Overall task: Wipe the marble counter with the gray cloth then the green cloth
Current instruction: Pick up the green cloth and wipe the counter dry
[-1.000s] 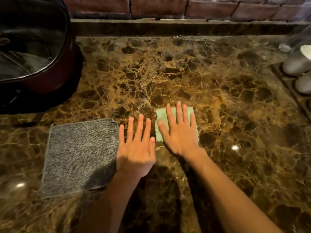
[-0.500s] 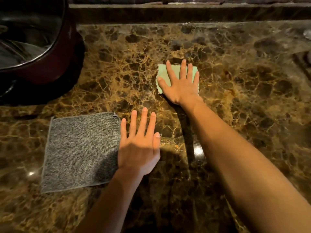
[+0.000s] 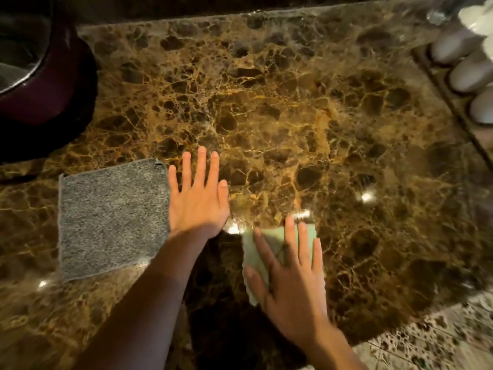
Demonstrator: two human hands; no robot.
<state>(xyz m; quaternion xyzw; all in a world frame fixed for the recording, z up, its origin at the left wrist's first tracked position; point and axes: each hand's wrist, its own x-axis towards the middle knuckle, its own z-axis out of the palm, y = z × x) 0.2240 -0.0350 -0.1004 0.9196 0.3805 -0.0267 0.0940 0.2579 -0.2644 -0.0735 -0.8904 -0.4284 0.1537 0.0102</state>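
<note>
Here the right hand (image 3: pixel 289 284), fingers spread, presses the green cloth (image 3: pixel 256 252) near the counter's (image 3: pixel 293 116) front edge; left hand (image 3: pixel 198 198) flat, empty, beside the gray cloth (image 3: pixel 112 220)

The right hand (image 3: pixel 289 284) lies flat, fingers spread, on the green cloth (image 3: pixel 257 245) near the desk's (image 3: pixel 280 108) front edge. The left hand (image 3: pixel 198 198) rests flat on the bare marble, just beside the gray cloth (image 3: pixel 112 220), which lies spread toward the left edge.
</note>
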